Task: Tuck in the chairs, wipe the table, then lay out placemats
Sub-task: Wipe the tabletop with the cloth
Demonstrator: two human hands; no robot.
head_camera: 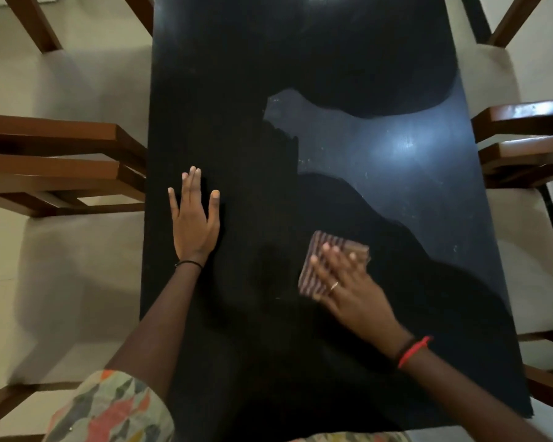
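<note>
Looks like the wipe step is the one in hand. The right hand (pixel 348 282) lies flat on a folded striped cloth (pixel 340 242) on the near right part of the black worktop (pixel 237 106). Its fingers (pixel 336 260) are spread out straight and press down on the cloth rather than curling round it. The left hand (pixel 193 218) is planted on the worktop's near left part with its fingers (pixel 192 186) straight and nothing in it, I'd guess as a brace.

The wooden chairs (pixel 61 148) along both long edges of the worktop sit close in, so tucking looks about done to me.

Pale specks and smears show in the lit patch on the worktop's right side, beyond the cloth. So I'd say the next move is to push the cloth out that way with steady pressure, then work toward the far end.

Hard to tell:
- The right thumb is hidden, and that hand is a bit blurred.
- Most of the worktop is in dark shadow, so I can't tell clean from dirty there.
- The far end is cut off.
- No placemats are in view.
</note>
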